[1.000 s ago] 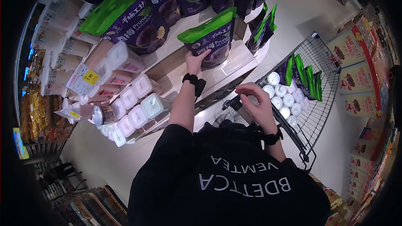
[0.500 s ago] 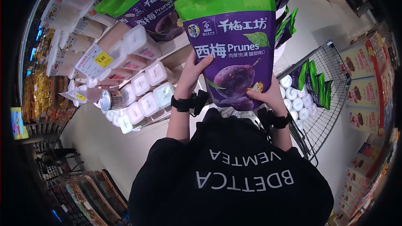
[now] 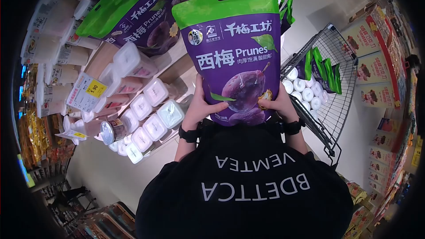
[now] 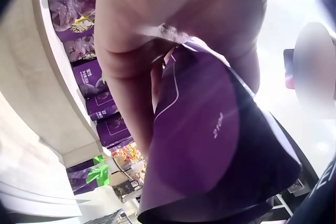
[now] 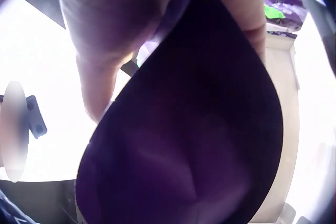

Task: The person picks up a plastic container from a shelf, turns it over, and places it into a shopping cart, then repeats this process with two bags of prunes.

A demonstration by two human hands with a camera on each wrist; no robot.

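A large purple bag of prunes [image 3: 234,35] with a green top band is held upright in front of the chest, its printed front facing up to the head camera. My left hand [image 3: 204,102] grips its lower left edge, thumb flat on the front and fingers behind. On the opposite edge my right hand [image 3: 285,105] holds it the same way, thumb beside the printed prune. The bag's folded bottom [image 4: 205,145] spreads below the fingers in the left wrist view. In the right wrist view the bag's dark underside [image 5: 184,129] fills the middle.
More prune bags [image 3: 133,22] stand on the shelf at upper left, above lidded plastic tubs [image 3: 150,115] and a price tag [image 3: 88,90]. At right a wire shopping cart [image 3: 343,106] carries white-lidded containers [image 3: 307,94] and several prune bags [image 3: 325,68]. Stacked cartons [image 3: 372,71] line the far right.
The left hand has lifted the prune bag off the shelf edge and brought it to the chest. The right hand has come from near the cart handle and taken the other side.
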